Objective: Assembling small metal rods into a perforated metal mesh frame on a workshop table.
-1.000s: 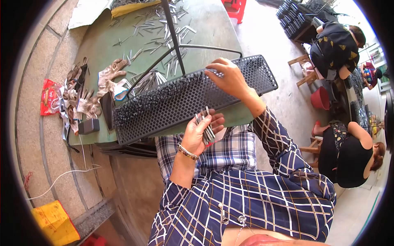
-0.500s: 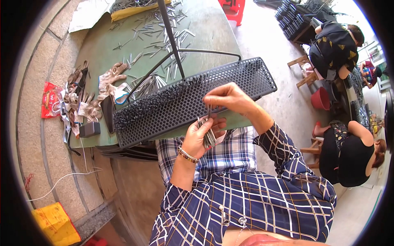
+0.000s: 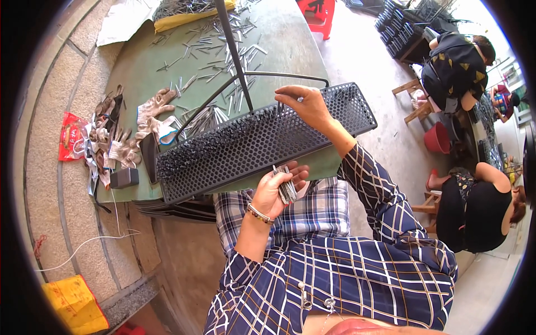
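While clutching metal sticks (image 3: 287, 191) in left hand (image 3: 272, 191), probably pinching another stick (image 3: 280, 107) in right hand (image 3: 308, 107) above holed tray (image 3: 262, 148).

thin rods (image 3: 287, 192): shiny metal | perforated tray (image 3: 262, 152): matt | gloves (image 3: 156, 106): rough cloth | stool (image 3: 324, 28): glossy plastic

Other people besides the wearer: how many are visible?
3: a person in patterned black clothes at upper right; a person in a sleeveless black top at lower right; a distant person in reddish clothes at far right. More may be hidden.
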`<state>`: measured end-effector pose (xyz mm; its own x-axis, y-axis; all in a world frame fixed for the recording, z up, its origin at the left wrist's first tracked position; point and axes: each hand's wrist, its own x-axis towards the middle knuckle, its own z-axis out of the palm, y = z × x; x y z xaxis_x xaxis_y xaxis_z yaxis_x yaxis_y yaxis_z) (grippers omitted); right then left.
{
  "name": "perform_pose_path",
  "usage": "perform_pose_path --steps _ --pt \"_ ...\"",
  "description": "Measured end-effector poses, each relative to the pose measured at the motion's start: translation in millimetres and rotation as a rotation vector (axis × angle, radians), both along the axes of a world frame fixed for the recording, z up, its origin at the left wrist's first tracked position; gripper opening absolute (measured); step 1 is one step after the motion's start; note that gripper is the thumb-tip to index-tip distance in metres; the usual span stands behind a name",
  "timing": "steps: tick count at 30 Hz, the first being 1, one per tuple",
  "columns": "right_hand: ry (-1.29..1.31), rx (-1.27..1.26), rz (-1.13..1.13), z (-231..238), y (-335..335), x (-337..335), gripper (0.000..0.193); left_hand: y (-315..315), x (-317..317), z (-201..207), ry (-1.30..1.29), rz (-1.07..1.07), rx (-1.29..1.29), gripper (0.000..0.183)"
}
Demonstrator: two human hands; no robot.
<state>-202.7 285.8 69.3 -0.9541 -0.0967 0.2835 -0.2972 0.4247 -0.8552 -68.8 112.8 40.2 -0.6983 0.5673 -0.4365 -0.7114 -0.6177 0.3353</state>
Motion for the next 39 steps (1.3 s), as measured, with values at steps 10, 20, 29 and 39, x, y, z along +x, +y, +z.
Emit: perform_pose_path --steps 10,20,29,39 --pt "0.167 0.104 0.048 -18 3 -2 0.020 3 1 4 0.022 -0.020 -0.006 0.029" --pt "0.491 0.340 -0.007 -18 6 4 0.017 1 -3 13 0.114 -0.053 -0.009 0.031" --pt "-0.277 -0.098 0.464 18 -1 67 0.027 -8 -9 28 0.333 -0.054 -0.091 0.038" --pt "-0.474 -0.288 0.514 6 -2 85 0.030 -2 -3 25 0.335 -0.069 -0.167 0.033"
